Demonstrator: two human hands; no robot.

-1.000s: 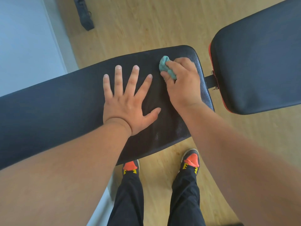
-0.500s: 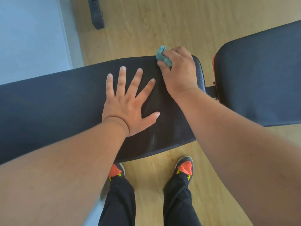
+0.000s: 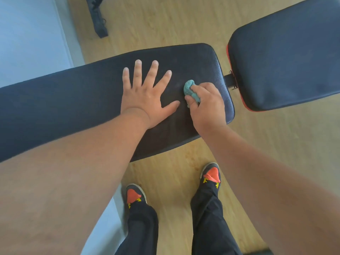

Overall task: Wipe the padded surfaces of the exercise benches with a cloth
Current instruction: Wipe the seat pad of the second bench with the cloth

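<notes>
Cloth (image 3: 190,89) in right hand (image 3: 206,105)

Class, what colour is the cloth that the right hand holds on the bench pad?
Teal, a blue-green; the cloth shows best in the head view.

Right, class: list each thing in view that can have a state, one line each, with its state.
left hand: flat, fingers spread, pressing on the long pad
right hand: gripping the cloth
cloth: bunched, on the long pad
long pad: level, being wiped
second pad: untouched, separate
</notes>
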